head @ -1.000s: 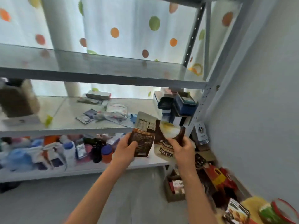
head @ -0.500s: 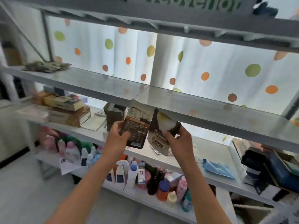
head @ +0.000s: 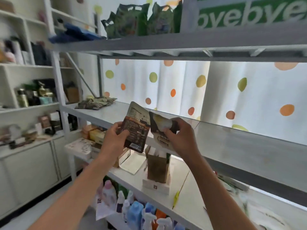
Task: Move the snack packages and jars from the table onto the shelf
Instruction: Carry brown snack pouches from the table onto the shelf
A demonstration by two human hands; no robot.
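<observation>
My left hand (head: 114, 140) grips a flat, glossy brown pouch (head: 137, 128) by its left edge, thumb over the printed back. My right hand (head: 180, 138) pinches a crinkled brown-and-cream pouch (head: 162, 128) at three o'clock of the first, their edges touching. Both arms reach up, holding the pouches just before the smooth grey metal shelf (head: 232, 143). A heap of dark sachets (head: 95, 102) lies on it at ten o'clock.
</observation>
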